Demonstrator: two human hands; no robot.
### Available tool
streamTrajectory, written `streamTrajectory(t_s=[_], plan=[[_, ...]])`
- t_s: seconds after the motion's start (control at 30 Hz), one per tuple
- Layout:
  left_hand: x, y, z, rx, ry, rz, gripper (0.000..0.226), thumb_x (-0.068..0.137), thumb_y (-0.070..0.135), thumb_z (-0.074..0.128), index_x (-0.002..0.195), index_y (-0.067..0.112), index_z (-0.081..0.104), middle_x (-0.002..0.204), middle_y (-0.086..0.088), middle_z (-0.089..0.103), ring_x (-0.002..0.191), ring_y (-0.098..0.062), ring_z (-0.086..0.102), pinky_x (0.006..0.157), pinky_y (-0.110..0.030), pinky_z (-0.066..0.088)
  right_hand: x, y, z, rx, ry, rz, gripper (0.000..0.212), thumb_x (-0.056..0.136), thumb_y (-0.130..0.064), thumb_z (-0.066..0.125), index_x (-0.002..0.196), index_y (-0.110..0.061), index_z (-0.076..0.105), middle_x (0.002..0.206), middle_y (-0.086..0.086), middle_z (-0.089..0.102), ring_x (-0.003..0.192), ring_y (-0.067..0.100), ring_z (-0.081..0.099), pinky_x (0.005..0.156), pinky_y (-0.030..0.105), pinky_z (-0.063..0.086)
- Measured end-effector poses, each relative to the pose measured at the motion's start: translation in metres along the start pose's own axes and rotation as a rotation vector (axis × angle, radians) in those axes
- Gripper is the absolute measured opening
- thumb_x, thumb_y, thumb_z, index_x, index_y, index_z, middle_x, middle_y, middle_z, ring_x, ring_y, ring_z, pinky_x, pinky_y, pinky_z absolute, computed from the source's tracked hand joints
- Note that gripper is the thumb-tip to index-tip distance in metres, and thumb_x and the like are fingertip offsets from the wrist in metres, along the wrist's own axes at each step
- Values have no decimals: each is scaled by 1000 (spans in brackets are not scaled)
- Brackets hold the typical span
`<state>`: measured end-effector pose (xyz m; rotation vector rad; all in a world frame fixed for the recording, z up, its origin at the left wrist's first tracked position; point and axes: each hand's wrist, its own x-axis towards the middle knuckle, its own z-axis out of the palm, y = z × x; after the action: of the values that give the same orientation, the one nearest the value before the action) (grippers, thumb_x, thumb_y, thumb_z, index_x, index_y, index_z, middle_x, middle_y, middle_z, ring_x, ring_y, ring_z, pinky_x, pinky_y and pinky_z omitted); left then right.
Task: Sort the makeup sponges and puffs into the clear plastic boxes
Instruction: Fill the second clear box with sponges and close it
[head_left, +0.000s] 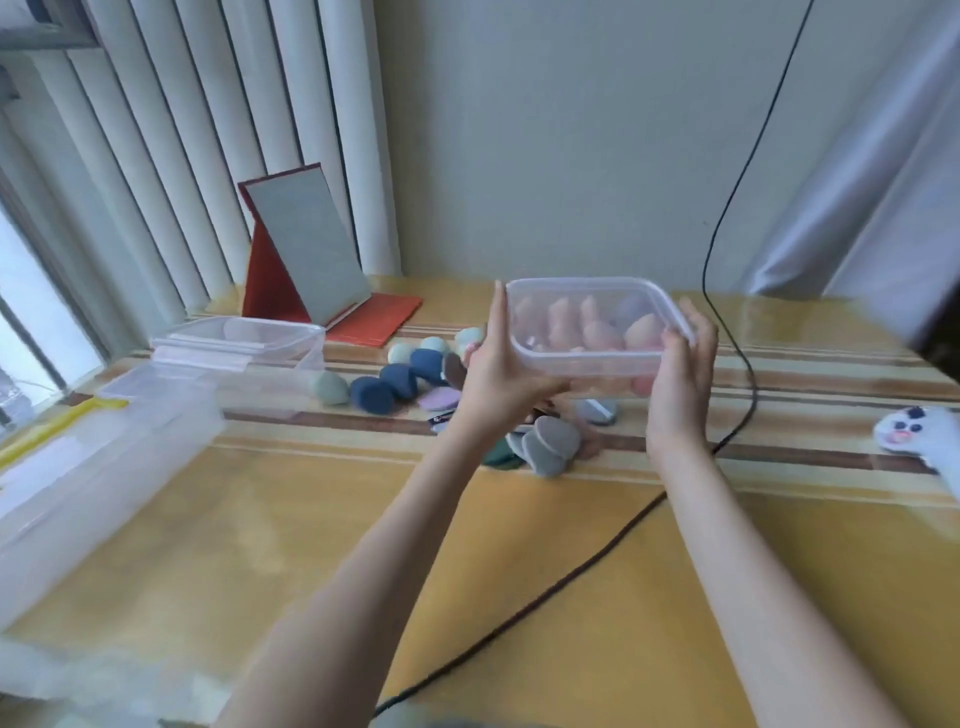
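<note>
Clear box (597, 332), two hands

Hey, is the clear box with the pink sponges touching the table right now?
Apart. The head view shows the clear box lifted between the left hand and right hand, with loose puffs and the table visible underneath it.

We hold the box of sponges (592, 332) above the table (311, 545), our left hand (501, 374) at its left side and our right hand (680, 374) at its right. Below and behind it loose sponges and puffs (415, 379) lie scattered on the table, with a cable (571, 571) running across to the right. Two more boxes (156, 395) sit to the left, and a folding mirror (306, 249) stands behind them.
</note>
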<state>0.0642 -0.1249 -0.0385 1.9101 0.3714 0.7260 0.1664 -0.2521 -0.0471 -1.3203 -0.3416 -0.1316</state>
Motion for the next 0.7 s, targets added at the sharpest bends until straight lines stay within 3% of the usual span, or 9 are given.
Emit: streamTrajectory(t_s=[0.1, 0.2, 0.37, 0.57, 0.63, 0.7], plan=[[41, 1, 61, 185, -110, -45, 122, 65, 35, 86, 153, 16, 4, 140, -6, 49, 126, -22, 48, 91, -18, 35, 41, 22, -37, -98, 188, 44, 40, 95, -22, 42, 135, -21, 47, 135, -3, 50, 124, 16, 48, 104, 31, 39], [66, -8, 110, 240, -228, -118, 119, 70, 32, 83, 152, 13, -2, 148, -9, 41, 133, -26, 41, 99, -26, 35, 70, 44, -59, -132, 287, 92, 37, 97, -18, 40, 132, -18, 50, 130, 0, 53, 111, 14, 50, 87, 20, 37], [82, -32, 140, 289, -259, -157, 96, 85, 29, 67, 153, 19, 0, 145, -14, 43, 128, -30, 45, 84, -24, 32, 86, 78, -75, -247, 240, 103, 37, 101, -22, 40, 136, -15, 46, 132, 7, 55, 118, 22, 51, 84, 19, 34], [83, -35, 139, 268, -269, -165, 99, 84, 28, 68, 152, 20, -4, 149, -13, 37, 133, -28, 41, 99, -30, 35, 86, 84, -72, -297, 277, 52, 38, 101, -22, 39, 138, -12, 44, 134, 10, 54, 118, 25, 51, 80, 17, 34], [83, -31, 137, 335, -316, -164, 92, 89, 25, 59, 151, 16, -8, 150, -15, 36, 133, -30, 40, 96, -30, 34, 83, 85, -70, -401, 300, -20, 40, 99, -23, 38, 134, -7, 47, 136, 15, 50, 123, 29, 46, 86, 18, 33], [82, -26, 129, 498, -377, -100, 87, 92, 22, 54, 151, 11, -9, 153, -19, 25, 139, -32, 28, 105, -32, 28, 83, 83, -68, -615, 284, -94, 40, 96, -21, 37, 129, -5, 54, 143, 19, 41, 133, 35, 36, 105, 30, 30]])
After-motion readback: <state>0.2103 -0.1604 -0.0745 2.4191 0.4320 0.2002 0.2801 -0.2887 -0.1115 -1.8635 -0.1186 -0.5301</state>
